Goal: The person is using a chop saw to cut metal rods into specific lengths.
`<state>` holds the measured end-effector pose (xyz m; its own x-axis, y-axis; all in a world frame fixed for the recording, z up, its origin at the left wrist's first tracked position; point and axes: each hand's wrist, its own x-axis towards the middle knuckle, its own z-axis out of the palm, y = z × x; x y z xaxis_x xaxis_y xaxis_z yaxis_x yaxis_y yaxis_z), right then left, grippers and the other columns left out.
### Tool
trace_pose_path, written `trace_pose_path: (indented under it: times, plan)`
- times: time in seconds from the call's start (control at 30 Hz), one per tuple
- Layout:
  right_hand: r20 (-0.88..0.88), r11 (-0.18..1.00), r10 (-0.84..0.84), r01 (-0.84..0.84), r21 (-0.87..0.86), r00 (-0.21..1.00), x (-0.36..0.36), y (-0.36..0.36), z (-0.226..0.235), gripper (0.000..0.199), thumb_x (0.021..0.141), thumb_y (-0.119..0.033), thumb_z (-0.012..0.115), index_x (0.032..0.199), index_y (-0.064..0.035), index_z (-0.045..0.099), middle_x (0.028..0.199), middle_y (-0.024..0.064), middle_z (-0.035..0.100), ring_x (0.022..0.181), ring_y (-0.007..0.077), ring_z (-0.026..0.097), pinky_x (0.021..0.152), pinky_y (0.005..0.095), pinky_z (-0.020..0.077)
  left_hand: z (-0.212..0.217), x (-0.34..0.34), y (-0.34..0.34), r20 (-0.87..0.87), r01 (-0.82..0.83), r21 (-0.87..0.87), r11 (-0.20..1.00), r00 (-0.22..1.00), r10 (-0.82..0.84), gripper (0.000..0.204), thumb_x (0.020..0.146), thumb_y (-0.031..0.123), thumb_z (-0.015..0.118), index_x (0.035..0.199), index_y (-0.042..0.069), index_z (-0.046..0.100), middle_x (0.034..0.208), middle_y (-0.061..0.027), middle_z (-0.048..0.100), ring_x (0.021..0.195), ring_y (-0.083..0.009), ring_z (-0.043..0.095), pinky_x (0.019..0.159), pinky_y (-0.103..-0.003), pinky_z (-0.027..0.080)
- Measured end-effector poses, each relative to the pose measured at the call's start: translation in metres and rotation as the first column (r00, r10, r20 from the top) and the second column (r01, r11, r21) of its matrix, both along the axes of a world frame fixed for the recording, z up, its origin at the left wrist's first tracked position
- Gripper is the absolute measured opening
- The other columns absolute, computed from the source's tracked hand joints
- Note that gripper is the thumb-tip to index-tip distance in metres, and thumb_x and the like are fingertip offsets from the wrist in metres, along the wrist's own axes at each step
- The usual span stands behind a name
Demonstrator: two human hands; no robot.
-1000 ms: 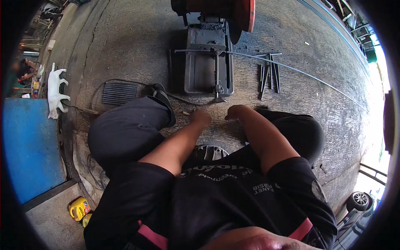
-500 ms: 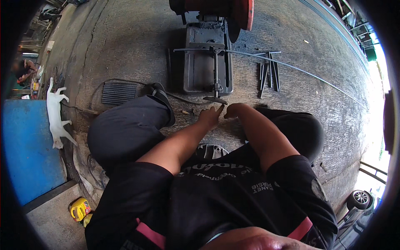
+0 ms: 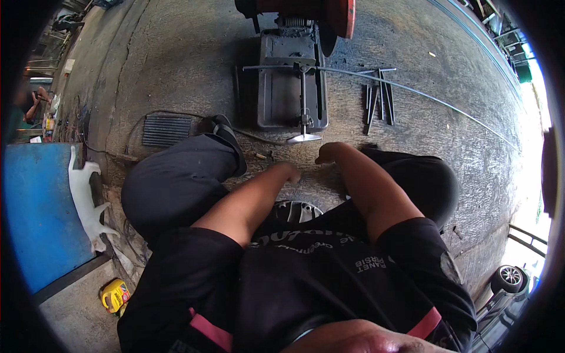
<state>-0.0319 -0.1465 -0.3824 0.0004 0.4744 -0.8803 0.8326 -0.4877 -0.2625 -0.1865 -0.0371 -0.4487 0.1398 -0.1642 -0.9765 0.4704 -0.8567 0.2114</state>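
A cut-off saw (image 3: pixel 335 20) with a red guard and dark disc stands in front of me on its grey base (image 3: pixel 282 106). A long thin metal rod (image 3: pixel 406 88) lies across the base, at the vise's far end. The vise screw (image 3: pixel 304 94) runs toward me and ends in a flat metal crossbar handle (image 3: pixel 304 138). My right hand (image 3: pixel 331 153) hovers just short of that handle, apart from it, its fingers mostly hidden. Nearer my body, my left hand (image 3: pixel 290 172) hangs lower, its fingers smeared by motion. I see nothing held in either hand.
Several cut metal bars (image 3: pixel 382 97) lie right of the saw. A ribbed dark grate (image 3: pixel 166 130) and a cable are on the left. Beside a blue panel (image 3: pixel 41 200) is a white cat (image 3: pixel 86 197). A yellow container (image 3: pixel 115 294) sits lower left; another person's arm (image 3: pixel 38 103) shows far left.
Both hands have come off the vise handle, the left drawing back toward my body. The handle has turned and now catches the light. The cat has moved toward me along the blue panel.
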Motion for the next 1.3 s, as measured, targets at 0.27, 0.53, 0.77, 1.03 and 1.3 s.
trace_pose_path:
  times: [0.27,0.53,0.77,1.03,1.3]
  plan:
    - [-0.025,0.996,-0.081,0.082,0.04,0.996,0.0,-0.002,-0.007,0.056,0.081,-0.054,0.057,0.105,-0.0044,0.068,0.107,0.0152,0.066,0.098,0.0322,0.062,0.087,0.0418,0.0467,0.108,0.02,-0.026,0.769,-0.258,0.102,0.961,0.633,0.088,0.072,0.08,0.023,0.055,0.145,0.016,0.025,0.109,-0.0207,0.061,0.099,-0.0376,0.061,0.084,-0.046,0.049]
    - [0.014,0.999,0.017,-0.017,0.051,1.0,-0.003,-0.001,0.005,0.057,0.082,-0.054,0.056,0.104,-0.0016,0.067,0.106,0.0175,0.066,0.099,0.033,0.061,0.089,0.0417,0.046,0.069,-0.008,0.009,0.282,0.137,0.329,0.934,0.93,-0.235,0.046,0.086,0.019,0.051,0.131,0.014,0.052,0.116,-0.0131,0.062,0.102,-0.0312,0.062,0.084,-0.043,0.049]
    - [0.026,0.998,0.028,-0.029,0.049,0.999,0.0,0.0,0.016,0.056,0.082,-0.053,0.055,0.101,-0.0021,0.068,0.102,0.0164,0.067,0.096,0.0322,0.063,0.087,0.0422,0.0469,0.071,0.007,-0.017,0.618,-0.245,0.018,0.969,0.765,0.181,0.053,0.081,0.023,0.055,0.132,0.015,0.05,0.106,-0.0145,0.066,0.098,-0.0291,0.064,0.083,-0.044,0.05]
    - [0.003,0.999,0.039,-0.039,0.034,0.999,-0.001,-0.004,0.016,0.054,0.083,-0.051,0.056,0.103,-0.0027,0.067,0.102,0.0156,0.067,0.092,0.0299,0.064,0.083,0.0406,0.0492,0.104,0.011,-0.025,0.783,-0.359,0.174,0.917,0.615,0.092,0.081,0.081,0.015,0.052,0.149,0.022,0.007,0.11,-0.0225,0.056,0.093,-0.0355,0.063,0.078,-0.046,0.051]
    - [-0.016,0.997,-0.067,0.067,0.048,0.998,-0.001,-0.001,0.017,0.057,0.083,-0.053,0.055,0.104,-0.001,0.066,0.102,0.0166,0.067,0.091,0.0335,0.064,0.082,0.0435,0.0492,0.048,-0.023,0.019,0.093,0.108,0.052,0.993,0.989,-0.112,0.049,0.079,0.028,0.058,0.124,0.01,0.056,0.119,-0.0189,0.058,0.098,-0.0345,0.062,0.084,-0.044,0.05]
